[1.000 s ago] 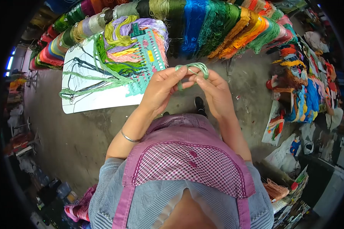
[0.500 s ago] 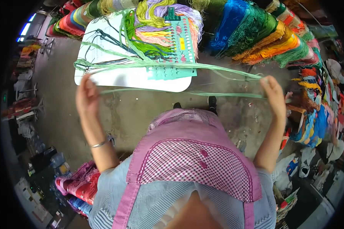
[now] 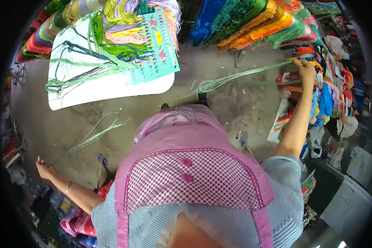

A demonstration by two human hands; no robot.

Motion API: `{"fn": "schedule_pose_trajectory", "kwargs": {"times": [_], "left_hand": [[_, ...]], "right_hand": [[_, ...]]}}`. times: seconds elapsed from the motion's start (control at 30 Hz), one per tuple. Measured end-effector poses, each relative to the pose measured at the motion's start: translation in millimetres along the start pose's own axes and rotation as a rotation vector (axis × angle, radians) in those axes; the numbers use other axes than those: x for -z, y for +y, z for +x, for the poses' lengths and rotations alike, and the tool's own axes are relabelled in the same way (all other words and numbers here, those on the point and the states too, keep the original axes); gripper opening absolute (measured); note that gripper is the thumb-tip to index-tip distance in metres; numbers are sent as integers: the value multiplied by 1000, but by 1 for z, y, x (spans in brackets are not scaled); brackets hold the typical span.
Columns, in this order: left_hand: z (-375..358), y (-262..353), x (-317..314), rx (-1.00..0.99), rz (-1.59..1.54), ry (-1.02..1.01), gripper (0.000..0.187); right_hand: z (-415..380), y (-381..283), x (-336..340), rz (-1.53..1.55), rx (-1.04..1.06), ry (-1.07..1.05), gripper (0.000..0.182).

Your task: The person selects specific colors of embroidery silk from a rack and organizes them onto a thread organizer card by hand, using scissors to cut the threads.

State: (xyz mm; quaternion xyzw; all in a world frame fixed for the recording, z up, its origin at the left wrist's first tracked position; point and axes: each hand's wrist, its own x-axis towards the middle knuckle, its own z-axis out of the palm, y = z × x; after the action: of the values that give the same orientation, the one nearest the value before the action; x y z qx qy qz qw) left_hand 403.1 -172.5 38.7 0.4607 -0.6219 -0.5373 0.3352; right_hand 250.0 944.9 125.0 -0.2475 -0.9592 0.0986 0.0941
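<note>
My right hand (image 3: pixel 306 71), at the upper right, is closed around a hank of pale green embroidery thread (image 3: pixel 239 75). The hank stretches left through the air and ends in a loose, looped tail. Out at the lower left, my left hand (image 3: pixel 46 169) is small and somewhat blurred. A shorter bunch of pale green thread (image 3: pixel 97 136) tapers toward its fingers, its frayed end pointing up and right. More pale green and dark threads (image 3: pixel 82 72) lie across a white board (image 3: pixel 115 91). On that board sits a green perforated thread card (image 3: pixel 163 62) with coloured skeins looped through it.
Thick hanks of blue, green and orange thread (image 3: pixel 256 22) hang at the top right. Striped hanks (image 3: pixel 45 35) are at the top left. Coloured bundles (image 3: pixel 326 99) line the right side. Red and pink hanks (image 3: pixel 80 223) lie low at the left.
My left hand has swung down and outward to the left. The stretched green thread now shows as two separate bunches, one near each hand. The board appears farther left in view.
</note>
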Motion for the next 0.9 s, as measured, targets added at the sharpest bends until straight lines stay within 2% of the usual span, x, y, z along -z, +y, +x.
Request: {"fn": "schedule_pose_trajectory", "kwargs": {"times": [0.03,0.1,0.13,0.17,0.2,0.23,0.27,0.3,0.33,0.37,0.43,0.47,0.5,0.57,0.63,0.67,0.7,0.77,0.8,0.87,0.9], "left_hand": [[-30,0,-21,-135,124,-63,31],[-74,2,-71,0,38,-184,31],[-119,14,-105,20,35,-261,30],[-169,28,-138,38,34,-329,29],[-202,30,-167,-52,123,-354,27],[-222,25,-184,-129,161,-536,28],[-257,31,-210,-164,168,-629,26],[-287,39,-234,-39,179,-704,26],[-308,37,-252,-46,137,-880,28],[-338,44,-270,-92,169,-1007,30],[-385,50,-301,53,38,-1151,29],[-395,52,-311,107,69,-1263,28],[-408,52,-319,126,35,-1276,29],[-416,46,-328,211,20,-1318,28],[-420,41,-332,343,50,-1324,27],[-424,37,-335,414,35,-1325,26],[-428,35,-337,415,39,-1324,26],[-436,31,-340,541,-7,-1345,25],[-441,34,-342,594,-60,-1308,26],[-445,31,-345,575,-89,-1296,26],[-446,29,-345,555,-121,-1285,26]], "right_hand": [[-3,-16,-4,41,18,-31,29],[-4,-36,-30,437,271,19,25],[-19,-67,-44,699,305,77,19],[-38,-109,-51,925,328,36,15],[-49,-139,-62,1050,292,-34,13],[-80,-187,-58,1016,302,-79,17],[-91,-208,-80,988,388,-121,15],[-115,-247,-90,836,433,-92,13],[-140,-280,-93,783,531,-166,12],[-159,-301,-108,873,639,-269,11],[-191,-327,-140,828,897,-234,12],[-195,-329,-150,739,974,-237,11],[-196,-329,-161,647,1047,-239,10],[-194,-331,-169,644,1056,-192,10],[-201,-337,-156,769,540,-411,10],[-200,-337,-154,899,509,-415,12],[-198,-335,-155,901,508,-417,12],[-192,-331,-162,964,357,-617,11],[-191,-330,-169,966,356,-619,11],[-189,-329,-182,788,572,-261,11],[-189,-330,-183,790,570,-262,11]]}}
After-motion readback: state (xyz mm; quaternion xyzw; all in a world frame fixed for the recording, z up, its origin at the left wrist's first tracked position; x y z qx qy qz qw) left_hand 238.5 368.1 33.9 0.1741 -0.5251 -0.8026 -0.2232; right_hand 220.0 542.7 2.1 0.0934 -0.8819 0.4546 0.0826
